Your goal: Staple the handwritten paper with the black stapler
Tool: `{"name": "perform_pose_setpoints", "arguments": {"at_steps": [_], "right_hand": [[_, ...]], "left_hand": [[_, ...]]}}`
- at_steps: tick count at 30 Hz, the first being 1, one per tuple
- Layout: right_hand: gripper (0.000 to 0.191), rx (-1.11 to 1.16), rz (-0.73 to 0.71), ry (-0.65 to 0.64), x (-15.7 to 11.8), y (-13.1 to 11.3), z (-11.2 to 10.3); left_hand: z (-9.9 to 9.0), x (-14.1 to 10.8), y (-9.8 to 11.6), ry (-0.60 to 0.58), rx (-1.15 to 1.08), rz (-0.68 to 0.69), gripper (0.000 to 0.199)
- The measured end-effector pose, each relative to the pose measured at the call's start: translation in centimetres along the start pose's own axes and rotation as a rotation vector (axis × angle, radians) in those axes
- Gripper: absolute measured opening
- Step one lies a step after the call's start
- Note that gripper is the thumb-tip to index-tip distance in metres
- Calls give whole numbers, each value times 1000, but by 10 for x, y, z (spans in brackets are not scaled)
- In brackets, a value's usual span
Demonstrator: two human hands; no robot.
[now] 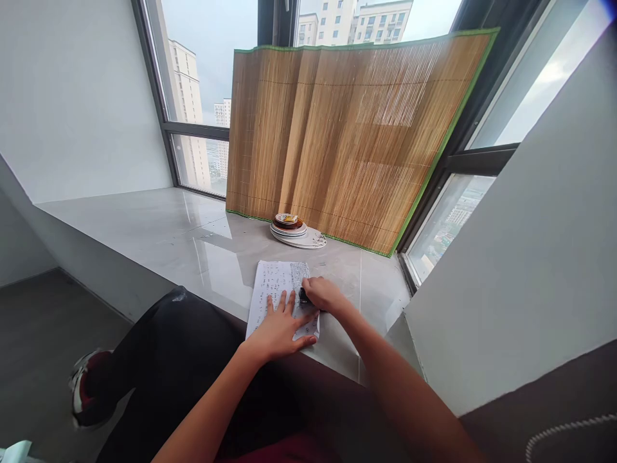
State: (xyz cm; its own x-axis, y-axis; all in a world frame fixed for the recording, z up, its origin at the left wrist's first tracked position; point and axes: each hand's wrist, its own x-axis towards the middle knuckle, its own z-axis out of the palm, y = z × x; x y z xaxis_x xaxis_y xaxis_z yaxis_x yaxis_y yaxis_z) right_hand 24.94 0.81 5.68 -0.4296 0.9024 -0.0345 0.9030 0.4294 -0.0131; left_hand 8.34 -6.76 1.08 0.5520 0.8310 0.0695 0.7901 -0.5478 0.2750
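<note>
A sheet of paper (pixel 270 283) with handwriting lies on the tiled window ledge, near its front edge. My left hand (pixel 279 325) is flat on the lower part of the sheet with its fingers spread. My right hand (pixel 322 294) is closed around a small black roller stamp (pixel 303 296) at the sheet's right side; the fingers hide much of it. Dense grey print (pixel 299 270) covers the paper's upper right part, just beyond the stamp. Whether the stamp touches the paper is hard to see.
Behind the paper stands a stack of plates (pixel 289 230), with a small dish and a yellow item on top. A bamboo mat (pixel 347 141) with green edging leans against the windows. White walls (pixel 520 257) flank the ledge (pixel 212 283). My bent leg (pixel 178 347) is at the left.
</note>
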Motion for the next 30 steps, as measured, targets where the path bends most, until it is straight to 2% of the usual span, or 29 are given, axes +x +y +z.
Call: {"name": "perform_pose_setpoints", "arguments": {"at_steps": [2,4,6,7,10,13,16,18,19,22,25,27,30], "right_hand": [[45,202,-100,-17,1,18,-3],[45,443,-289,-85,0,38,-7],[44,559,-445,-161,-4,60,-10],[46,583,-478,-187,-6,72,-12],[40,628,-431,-209,-14,107,-18],[33,630,-310,-93,-17,128,-22],[30,634,-129,239,-7,114,-14],[31,637,50,483,6,86,0],[30,651,96,532,13,68,8],[29,656,57,516,31,19,31],[26,604,42,516,39,-10,42],[23,574,33,504,40,-15,43],[19,541,22,438,31,-3,38]], "left_hand": [[1,0,-1,4,5,1,68],[1,0,-1,5,5,6,69],[1,0,-2,0,2,13,70],[1,0,-2,-2,0,18,70],[-1,-1,-5,-10,-8,30,73],[-1,-3,-8,-9,-23,42,76],[0,-6,-9,-6,-34,60,75],[-1,-8,-7,14,-24,74,75],[-2,-10,-5,42,-11,86,75],[-10,-15,0,192,21,145,61],[-21,-17,1,364,5,187,33],[-27,-18,-2,451,-11,191,29],[-29,-17,-7,527,-50,190,29]]}}
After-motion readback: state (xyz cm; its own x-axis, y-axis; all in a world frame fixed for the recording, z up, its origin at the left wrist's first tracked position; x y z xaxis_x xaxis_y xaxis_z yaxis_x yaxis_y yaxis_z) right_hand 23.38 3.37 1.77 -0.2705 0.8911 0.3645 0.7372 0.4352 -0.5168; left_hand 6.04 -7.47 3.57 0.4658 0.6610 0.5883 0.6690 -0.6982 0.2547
